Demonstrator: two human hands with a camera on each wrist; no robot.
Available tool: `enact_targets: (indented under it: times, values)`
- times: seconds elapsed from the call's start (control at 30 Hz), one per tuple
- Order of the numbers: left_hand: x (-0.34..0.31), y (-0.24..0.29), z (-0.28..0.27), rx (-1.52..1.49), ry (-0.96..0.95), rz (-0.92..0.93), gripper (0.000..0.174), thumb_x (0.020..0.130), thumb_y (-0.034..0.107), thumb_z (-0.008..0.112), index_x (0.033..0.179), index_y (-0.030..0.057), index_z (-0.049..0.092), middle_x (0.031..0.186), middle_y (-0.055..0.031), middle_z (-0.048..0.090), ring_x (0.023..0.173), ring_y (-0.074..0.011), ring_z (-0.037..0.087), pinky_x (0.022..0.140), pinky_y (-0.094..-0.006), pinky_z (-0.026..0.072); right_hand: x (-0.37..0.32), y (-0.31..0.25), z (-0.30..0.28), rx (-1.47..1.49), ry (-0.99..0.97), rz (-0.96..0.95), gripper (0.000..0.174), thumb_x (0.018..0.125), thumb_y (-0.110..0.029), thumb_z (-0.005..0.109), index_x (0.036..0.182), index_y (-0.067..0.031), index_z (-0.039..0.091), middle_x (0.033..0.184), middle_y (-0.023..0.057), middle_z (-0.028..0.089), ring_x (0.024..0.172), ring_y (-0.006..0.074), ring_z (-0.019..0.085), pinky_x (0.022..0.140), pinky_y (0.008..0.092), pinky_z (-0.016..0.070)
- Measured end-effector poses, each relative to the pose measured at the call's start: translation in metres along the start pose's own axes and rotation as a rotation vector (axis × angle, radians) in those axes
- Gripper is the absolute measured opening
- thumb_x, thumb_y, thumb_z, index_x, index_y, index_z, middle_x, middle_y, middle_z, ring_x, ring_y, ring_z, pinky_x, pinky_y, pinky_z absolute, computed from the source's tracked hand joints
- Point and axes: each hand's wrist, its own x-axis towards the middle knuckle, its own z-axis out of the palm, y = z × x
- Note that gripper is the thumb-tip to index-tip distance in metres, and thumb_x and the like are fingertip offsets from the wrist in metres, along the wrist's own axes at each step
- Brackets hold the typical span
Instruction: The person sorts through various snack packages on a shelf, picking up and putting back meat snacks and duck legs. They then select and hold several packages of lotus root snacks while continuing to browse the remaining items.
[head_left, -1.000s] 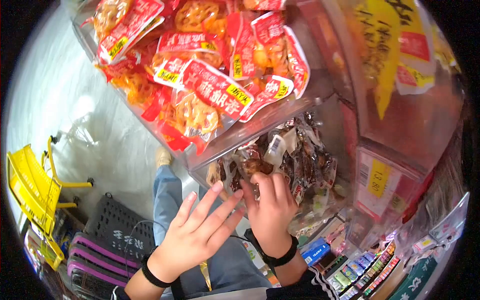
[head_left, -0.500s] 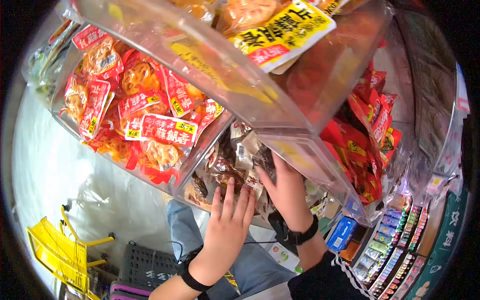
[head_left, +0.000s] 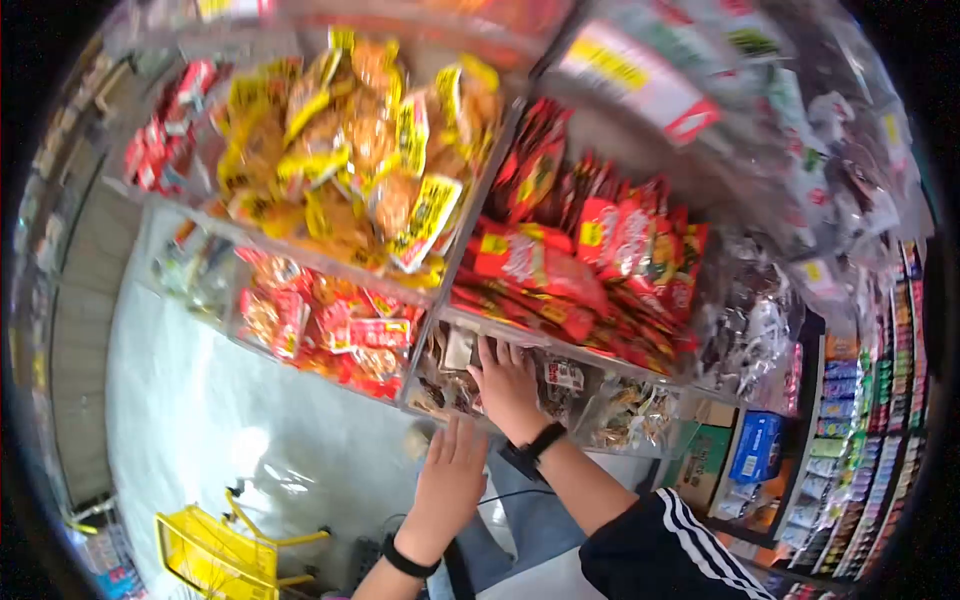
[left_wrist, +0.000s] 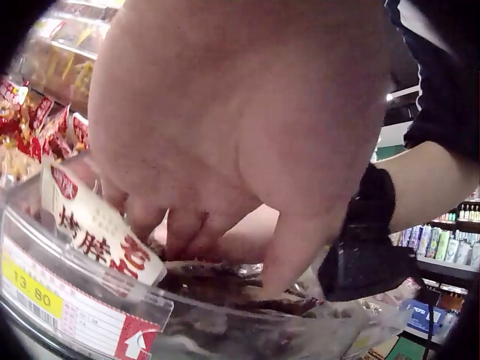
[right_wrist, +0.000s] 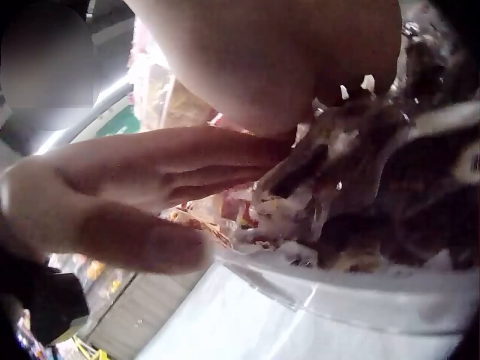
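Note:
My right hand (head_left: 508, 390) reaches into a clear bin (left_wrist: 262, 330) of dark, clear-wrapped snack packets (right_wrist: 405, 195), its fingertips among them and partly hidden. The left hand (head_left: 455, 485) is at the bin's front side, fingers extended; the right wrist view shows its straight fingers (right_wrist: 202, 154) touching the packets. A cream packet with red and black lettering (left_wrist: 97, 225) stands up at the bin wall beside the left hand in the left wrist view. Neither hand shows a packet gripped.
Behind the bin are red snack packets (head_left: 590, 270), yellow-wrapped ones (head_left: 350, 150) and red lotus-root packets (head_left: 370, 335) in clear bins. A price label (left_wrist: 45, 292) sits on the bin front. A yellow cart (head_left: 215, 555) stands on the floor, with a blue carton (head_left: 757, 447) at right.
The head view has swung up and back, bringing more bins into sight. My right hand has stayed in the dark packets, while the left has drawn back towards the bin's front edge.

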Motion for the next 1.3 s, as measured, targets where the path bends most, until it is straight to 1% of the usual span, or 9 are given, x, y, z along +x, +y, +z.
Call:
enact_targets:
  times: [0.03,0.23,0.33,0.5,0.77,0.87,0.97,1.07,1.3]
  values:
    - [-0.02,0.007,-0.013,-0.019,0.008,0.005,0.052,0.073,0.02,0.063,0.121,0.0032,0.048,0.13,-0.0154,0.043,0.127,-0.0349,0.034,0.105,-0.0464,0.0274,0.005,-0.008,-0.006,-0.036,-0.153,0.097,0.05,0.088,-0.038,0.049,0.129,-0.01,0.043,0.129,0.0149,0.045,0.122,0.0345,0.037,0.093,0.0533,0.0343]
    - [-0.134,0.034,-0.099,-0.028,0.007,-0.102,0.042,0.075,0.017,0.063,0.114,0.0054,0.052,0.118,-0.0168,0.052,0.115,-0.0357,0.045,0.098,-0.0461,0.0344,0.02,-0.028,0.014,-0.037,-0.016,0.345,0.047,0.085,-0.036,0.052,0.123,-0.008,0.048,0.125,0.0207,0.045,0.119,0.0394,0.037,0.097,0.0561,0.0288]
    - [-0.19,0.035,-0.128,-0.102,0.034,-0.229,0.052,0.072,0.004,0.054,0.123,0.0007,0.045,0.127,-0.0244,0.044,0.116,-0.0415,0.04,0.1,-0.047,0.0316,-0.007,-0.028,-0.044,-0.004,0.204,0.011,0.047,0.084,-0.032,0.054,0.122,-0.0059,0.048,0.125,0.0206,0.044,0.116,0.0382,0.04,0.101,0.0531,0.0275]
    - [-0.244,0.017,-0.146,-0.07,0.102,-0.405,0.037,0.077,0.015,0.062,0.111,0.0035,0.054,0.107,-0.0169,0.058,0.1,-0.0353,0.053,0.086,-0.0433,0.0406,-0.111,0.021,-0.119,0.339,-0.389,-0.555,0.025,0.077,-0.022,0.059,0.099,-0.0092,0.063,0.11,0.0119,0.057,0.104,0.0303,0.051,0.084,0.045,0.0407]
    - [-0.177,0.009,-0.152,-0.054,0.011,-0.3,0.035,0.078,0.018,0.061,0.109,0.0043,0.055,0.1,-0.0172,0.06,0.089,-0.0362,0.057,0.078,-0.0441,0.0449,-0.122,0.096,-0.115,0.439,-0.228,0.139,0.015,0.082,-0.018,0.052,0.084,-0.006,0.062,0.08,0.0138,0.061,0.08,0.0326,0.058,0.069,0.0455,0.047]
    - [-0.131,0.035,-0.154,-0.05,-0.008,-0.188,0.034,0.078,0.017,0.06,0.109,0.0045,0.055,0.1,-0.0167,0.061,0.09,-0.0355,0.057,0.079,-0.0431,0.0448,-0.062,0.091,-0.057,0.404,0.155,0.128,0.019,0.086,-0.019,0.05,0.083,-0.0021,0.059,0.078,0.0159,0.06,0.078,0.0306,0.058,0.067,0.0461,0.0461]
    - [-0.123,0.051,-0.15,-0.054,-0.07,-0.128,0.033,0.079,0.017,0.06,0.109,0.0046,0.055,0.099,-0.0161,0.061,0.09,-0.035,0.057,0.079,-0.0425,0.0447,-0.007,0.079,-0.048,0.187,-0.387,0.278,0.022,0.088,-0.021,0.048,0.09,-0.0005,0.057,0.088,0.0174,0.06,0.079,0.0295,0.058,0.068,0.0457,0.0458]
    - [-0.136,0.065,-0.153,-0.06,-0.14,-0.227,0.035,0.079,0.015,0.06,0.111,0.0042,0.054,0.102,-0.0163,0.06,0.093,-0.0353,0.056,0.081,-0.0415,0.0435,0.015,0.08,0.027,0.548,-0.431,0.572,0.027,0.085,-0.025,0.051,0.088,0.0,0.061,0.087,0.0179,0.062,0.083,0.032,0.059,0.074,0.0476,0.0449]
    - [-0.166,0.059,-0.152,-0.072,-0.011,-0.487,0.031,0.079,0.017,0.059,0.108,0.0046,0.057,0.098,-0.016,0.061,0.089,-0.0351,0.057,0.079,-0.0419,0.0454,0.001,0.106,0.038,0.691,0.038,0.392,0.03,0.087,-0.026,0.051,0.088,0.002,0.061,0.088,0.0191,0.062,0.084,0.0348,0.058,0.076,0.0473,0.0439]
